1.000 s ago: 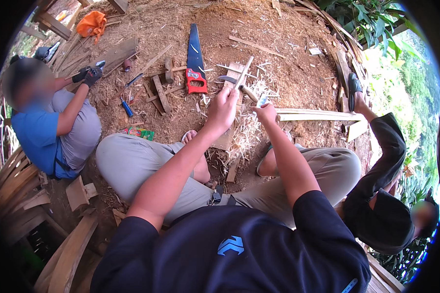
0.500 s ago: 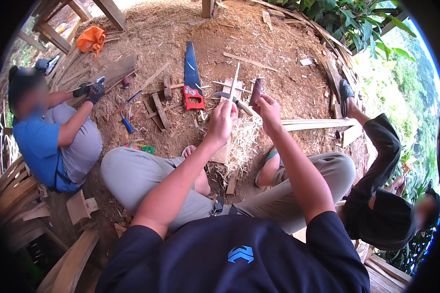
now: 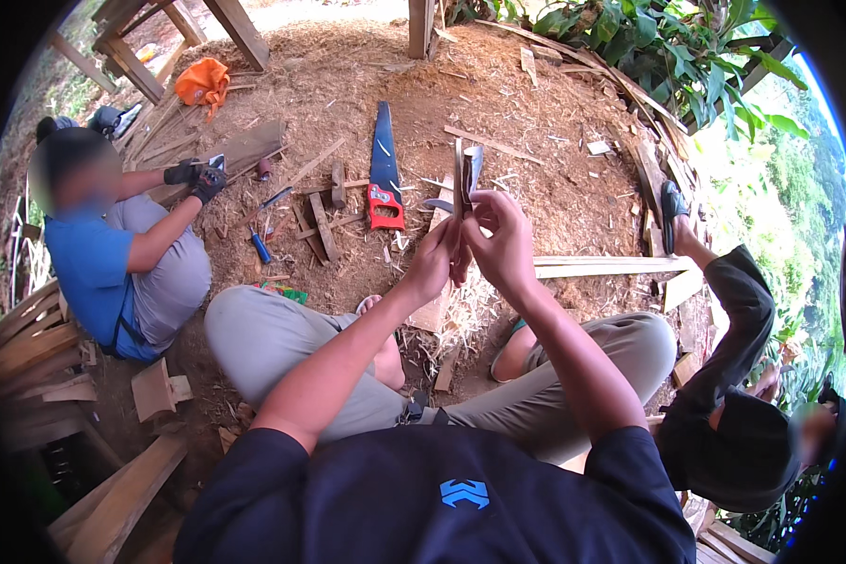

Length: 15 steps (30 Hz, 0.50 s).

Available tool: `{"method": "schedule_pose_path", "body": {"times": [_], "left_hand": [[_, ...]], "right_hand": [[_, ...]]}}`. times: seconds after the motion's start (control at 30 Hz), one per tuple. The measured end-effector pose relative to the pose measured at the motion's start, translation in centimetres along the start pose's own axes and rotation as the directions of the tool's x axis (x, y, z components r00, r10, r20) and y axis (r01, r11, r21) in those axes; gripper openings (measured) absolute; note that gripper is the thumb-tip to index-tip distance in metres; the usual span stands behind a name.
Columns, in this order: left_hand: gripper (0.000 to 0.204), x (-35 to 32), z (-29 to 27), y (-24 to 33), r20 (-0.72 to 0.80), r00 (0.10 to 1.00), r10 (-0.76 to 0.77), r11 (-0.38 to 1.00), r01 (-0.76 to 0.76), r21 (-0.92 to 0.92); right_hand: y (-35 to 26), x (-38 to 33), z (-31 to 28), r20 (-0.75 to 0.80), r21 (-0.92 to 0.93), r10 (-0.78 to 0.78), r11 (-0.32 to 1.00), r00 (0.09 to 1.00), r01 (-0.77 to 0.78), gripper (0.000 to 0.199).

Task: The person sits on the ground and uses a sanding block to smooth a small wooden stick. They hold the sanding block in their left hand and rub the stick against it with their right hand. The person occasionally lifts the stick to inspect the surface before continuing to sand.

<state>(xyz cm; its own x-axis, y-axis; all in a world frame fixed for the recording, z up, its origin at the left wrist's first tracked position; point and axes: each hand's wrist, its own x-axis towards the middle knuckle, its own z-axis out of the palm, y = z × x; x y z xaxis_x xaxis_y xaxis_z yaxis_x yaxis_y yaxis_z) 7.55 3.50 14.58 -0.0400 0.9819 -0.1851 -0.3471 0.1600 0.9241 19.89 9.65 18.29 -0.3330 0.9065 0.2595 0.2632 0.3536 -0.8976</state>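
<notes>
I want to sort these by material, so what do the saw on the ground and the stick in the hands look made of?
The saw: a dark blue blade, probably coated steel, with a glossy red handle that looks like plastic. The stick, pinched by the left hand and right hand: pale, matte, likely raw wood or bamboo; a dark blade-like piece beside it is unclear.

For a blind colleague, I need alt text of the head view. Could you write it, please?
Seated on sawdust-covered ground, a person holds a thin wooden strip upright in the left hand, with the right hand gripping a knife against it. A blue handsaw lies ahead, and two other people sit at either side.
</notes>
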Motion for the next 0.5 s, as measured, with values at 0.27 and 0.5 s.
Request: {"method": "schedule_pose_path", "body": {"times": [0.27,0.5], "left_hand": [[0.045,1.0,-0.7,-1.7,0.096,0.995,-0.010,0.998,0.016,-0.059],[0.039,0.7,0.3,-1.8,0.081,0.996,-0.044,0.986,0.056,-0.154]], "right_hand": [[-1.4,-2.0,-0.3,-0.012,-0.264,-0.289,0.924,0.957,0.276,0.036],[-1.9,-2.2,-1.3,0.018,-0.369,-0.342,0.871,0.940,0.324,0.034]]}}
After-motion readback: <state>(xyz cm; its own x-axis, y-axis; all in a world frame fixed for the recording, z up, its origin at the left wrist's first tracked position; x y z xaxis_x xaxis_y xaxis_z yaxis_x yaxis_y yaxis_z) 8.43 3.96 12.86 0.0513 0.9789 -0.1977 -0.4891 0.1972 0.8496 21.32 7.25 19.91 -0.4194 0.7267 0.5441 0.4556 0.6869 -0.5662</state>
